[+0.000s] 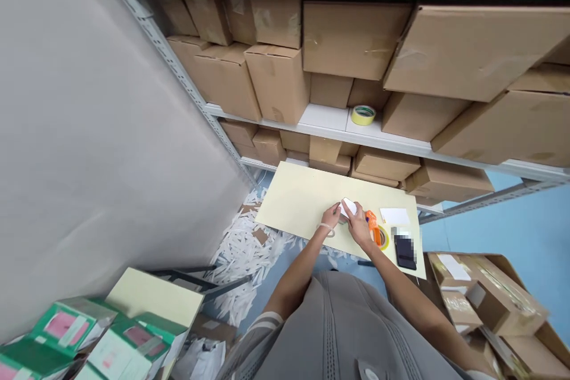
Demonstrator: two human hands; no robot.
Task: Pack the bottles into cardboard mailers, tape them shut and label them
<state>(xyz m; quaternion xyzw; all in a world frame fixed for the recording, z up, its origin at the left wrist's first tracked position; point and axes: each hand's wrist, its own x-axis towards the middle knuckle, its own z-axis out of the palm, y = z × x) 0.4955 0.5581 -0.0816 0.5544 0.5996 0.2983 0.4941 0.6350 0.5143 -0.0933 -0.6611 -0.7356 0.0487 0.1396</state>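
Observation:
Over the cream-coloured table (294, 196), my left hand (330, 217) and my right hand (357, 227) hold a small white box-like item (348, 206) between them. My left fingers are closed on its left side, and my right fingers press along its right side and top. Its lower part is hidden by my hands, so its exact kind is unclear. Close to my right hand lies an orange tape dispenser (371, 221) with a roll of clear yellowish tape (383, 237). Further right are white paper (395, 216) and a black phone (405, 252).
Shelving with brown cartons (356, 35) rises behind the table, and a yellow tape roll (363, 115) sits on one shelf. Shredded paper (243, 255) covers the floor at left. Green boxes (71, 326) stand lower left; a large carton of boxes (503, 291) stands lower right.

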